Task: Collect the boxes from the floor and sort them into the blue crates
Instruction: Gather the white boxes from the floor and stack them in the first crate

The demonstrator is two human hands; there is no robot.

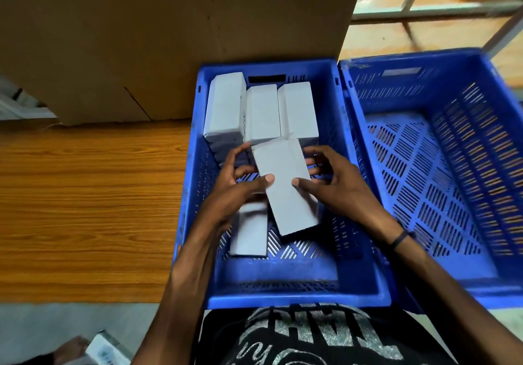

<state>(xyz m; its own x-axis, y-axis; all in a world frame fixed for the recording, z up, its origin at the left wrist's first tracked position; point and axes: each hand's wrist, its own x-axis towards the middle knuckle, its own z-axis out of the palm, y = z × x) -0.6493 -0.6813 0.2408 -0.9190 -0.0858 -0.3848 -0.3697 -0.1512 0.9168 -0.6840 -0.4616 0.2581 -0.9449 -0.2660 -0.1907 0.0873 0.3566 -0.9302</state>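
Two blue crates stand side by side: the left crate (195, 223) and, touching its right rim, the right crate (503, 166). Inside the left crate five white boxes can be counted: three along its far wall, the first (225, 104), second (261, 112) and third (297, 110), one held box (283, 186) at its middle, and one lying box (249, 231) toward its near left. Further boxes may lie under the first. One large cardboard carton (169, 39) stands beyond the left crate.

Blurred: lower box (249, 231) under left hand (240, 186); half hidden by held box (284, 186): right hand's fingers (311, 163); cut by edges: right crate (481, 61), carton (169, 39), floor box (106, 349).
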